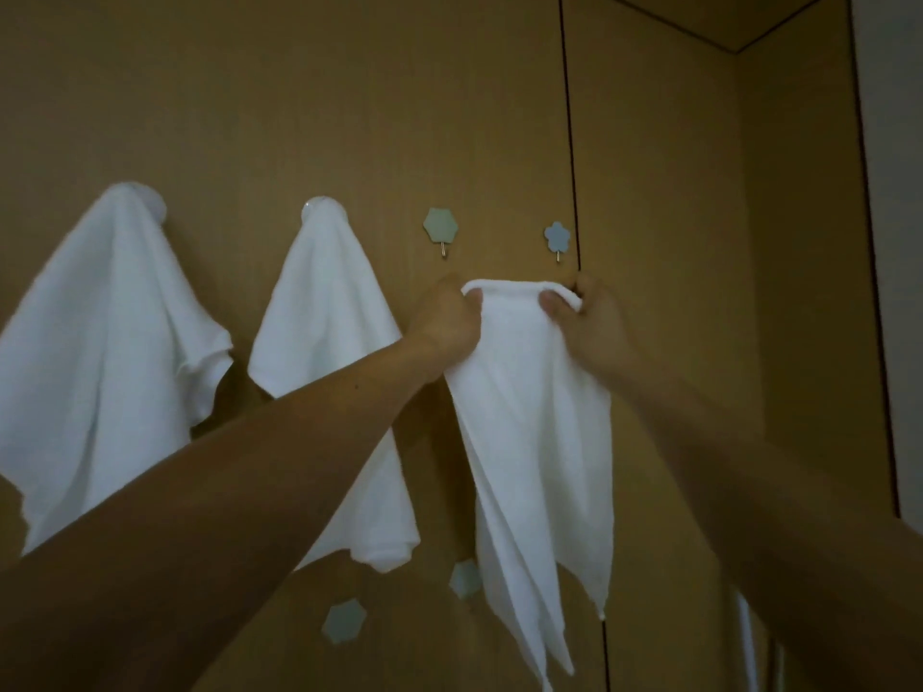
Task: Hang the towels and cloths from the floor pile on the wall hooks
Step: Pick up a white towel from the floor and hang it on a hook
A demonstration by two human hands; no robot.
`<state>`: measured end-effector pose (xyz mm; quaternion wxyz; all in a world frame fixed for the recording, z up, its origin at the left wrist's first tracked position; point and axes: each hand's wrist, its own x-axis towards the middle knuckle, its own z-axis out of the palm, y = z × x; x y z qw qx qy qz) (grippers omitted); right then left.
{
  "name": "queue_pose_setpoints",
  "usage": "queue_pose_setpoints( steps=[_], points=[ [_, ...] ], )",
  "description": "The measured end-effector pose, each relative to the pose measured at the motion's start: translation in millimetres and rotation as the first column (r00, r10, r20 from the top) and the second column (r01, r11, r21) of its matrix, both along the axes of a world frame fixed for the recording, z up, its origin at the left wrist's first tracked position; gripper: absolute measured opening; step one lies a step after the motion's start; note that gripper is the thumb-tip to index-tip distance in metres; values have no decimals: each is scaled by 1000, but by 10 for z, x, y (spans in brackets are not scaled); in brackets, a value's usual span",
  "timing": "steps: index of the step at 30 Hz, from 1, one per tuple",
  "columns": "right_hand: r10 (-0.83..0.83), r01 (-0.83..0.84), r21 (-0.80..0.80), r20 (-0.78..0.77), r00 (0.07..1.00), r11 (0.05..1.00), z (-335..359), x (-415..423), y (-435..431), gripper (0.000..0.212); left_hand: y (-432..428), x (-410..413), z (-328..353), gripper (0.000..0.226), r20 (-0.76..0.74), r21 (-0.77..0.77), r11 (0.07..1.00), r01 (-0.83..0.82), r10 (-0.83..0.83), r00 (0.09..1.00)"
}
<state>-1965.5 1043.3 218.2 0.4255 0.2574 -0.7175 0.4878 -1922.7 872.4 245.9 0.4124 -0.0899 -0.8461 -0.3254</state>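
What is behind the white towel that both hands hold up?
The brown wall and its dark vertical seam, which passes behind the towel. A small hexagon hook peeks out at its lower left edge. Anything else behind is covered.

A flat brown panelled wall [349, 92] fills the dimly lit view, split by a thin dark vertical seam [569, 142] right of centre, with an angled dark ceiling line [669, 22] bending at the upper right corner and a pale grey-white strip [899, 142] running down the far right edge.
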Motion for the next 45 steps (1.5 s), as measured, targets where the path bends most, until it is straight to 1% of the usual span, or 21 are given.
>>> queue_pose_setpoints(
  steps=[7,11,14,18,21,23,25,26,28,30,31,33,34,35,37,39,40,41,42,44,45],
  points=[
    [79,-84,-65,-80,994,994,687,-480,-482,16,-337,-292,505,22,-206,-37,986,-164,153,967],
    [86,-90,-44,-90,992,995,943,-681,-699,20,-429,-407,757,32,-261,-86,946,-312,280,924],
    [117,-124,-76,-85,989,989,1069,-834,-792,22,-484,-462,934,32,-314,-134,872,-471,414,855],
    [105,-109,-66,-61,993,992,1155,-956,-904,26,-521,-493,1014,33,-268,-232,746,-624,567,779],
    [115,-117,-103,-17,993,988,1118,-1038,-921,29,-494,-512,998,26,-226,-292,690,-662,623,749],
    [194,-182,-131,81,978,974,1044,-1068,-878,36,-491,-534,952,25,-110,-286,754,-591,587,802],
    [302,-262,-207,188,935,942,982,-1075,-834,40,-473,-557,913,27,44,-191,871,-453,469,882],
    [334,-283,-229,228,915,931,961,-1066,-822,39,-461,-561,900,29,98,-144,902,-408,423,901],
    [346,-294,-210,283,895,932,944,-1063,-815,35,-453,-552,897,26,162,-108,922,-373,386,908],
    [283,-255,-125,340,897,959,947,-1029,-795,39,-461,-513,891,28,209,-156,908,-388,414,886],
    [192,-185,-55,365,911,981,944,-1002,-779,44,-472,-498,879,31,217,-214,889,-405,448,868],
    [-147,123,97,301,942,988,917,-955,-748,55,-474,-496,827,41,166,-363,806,-467,549,819],
    [-292,273,122,182,939,954,889,-929,-746,54,-466,-501,791,43,95,-425,745,-514,602,793],
    [-352,346,107,40,935,932,853,-901,-757,46,-449,-502,749,41,-10,-461,678,-572,641,767],
    [-273,295,111,-180,945,949,770,-850,-793,27,-407,-481,647,36,-283,-456,551,-699,655,701],
    [-117,163,207,-218,969,965,682,-826,-840,18,-396,-489,571,33,-532,-481,379,-791,591,606],
    [-57,106,233,-205,977,967,632,-827,-855,19,-397,-501,545,30,-575,-528,318,-787,549,607],
    [-4,50,227,-198,980,972,589,-824,-860,22,-407,-522,523,27,-559,-586,313,-748,512,652],
    [43,0,212,-199,979,977,553,-823,-851,24,-410,-523,501,25,-489,-621,384,-683,492,720],
    [102,-56,224,-201,974,973,490,-827,-822,26,-378,-494,478,23,-320,-565,624,-539,437,841],
    [114,-65,247,-189,975,967,467,-836,-811,29,-355,-483,481,24,-277,-515,705,-487,401,873]
  ],
)
